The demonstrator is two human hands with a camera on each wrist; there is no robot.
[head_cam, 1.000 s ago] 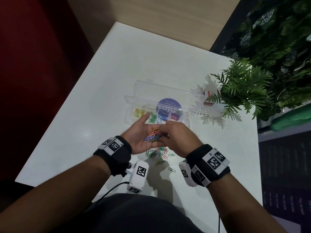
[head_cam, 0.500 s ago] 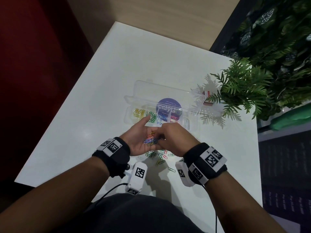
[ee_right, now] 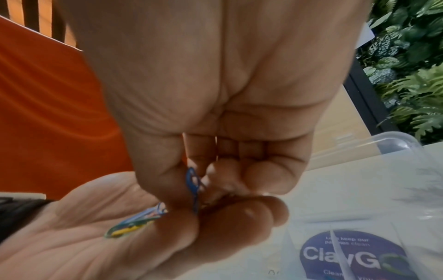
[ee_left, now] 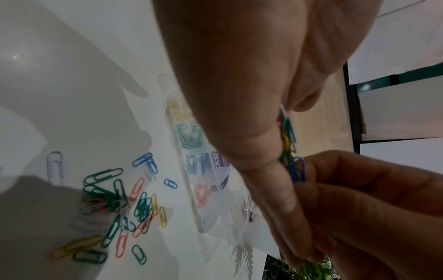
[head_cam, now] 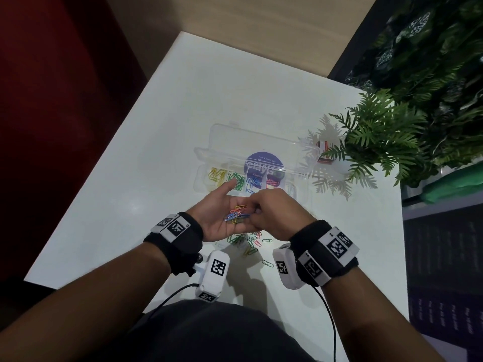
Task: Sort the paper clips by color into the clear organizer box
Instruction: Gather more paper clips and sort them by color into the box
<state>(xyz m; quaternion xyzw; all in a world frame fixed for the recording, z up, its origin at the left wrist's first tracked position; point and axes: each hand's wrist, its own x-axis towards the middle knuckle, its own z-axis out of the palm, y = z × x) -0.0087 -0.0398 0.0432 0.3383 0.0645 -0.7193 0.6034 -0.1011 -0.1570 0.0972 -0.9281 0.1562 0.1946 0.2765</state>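
Note:
My left hand (head_cam: 222,212) lies palm up over the table and carries a small heap of mixed paper clips (head_cam: 236,214) on its relaxed fingers. My right hand (head_cam: 257,209) reaches into that heap. Its thumb and forefinger pinch a blue paper clip (ee_right: 193,183), seen close in the right wrist view. Just beyond the hands the clear organizer box (head_cam: 201,176) stands open. Its compartments hold yellow clips (head_cam: 217,175), green clips (head_cam: 238,178), blue clips (head_cam: 253,182) and red clips (head_cam: 273,182). Several loose clips (head_cam: 248,240) lie scattered on the table under my hands.
The white table (head_cam: 183,113) ends close to my body, and its left edge drops to a dark red floor. A fern plant (head_cam: 379,134) overhangs the back right corner, with a small red and white packet (head_cam: 324,152) beside it. The box lid (head_cam: 261,142) carries a purple sticker.
Both hands have drifted slightly away from me, toward the box. My right fingers stay in the left palm's heap, now closed on one blue clip.

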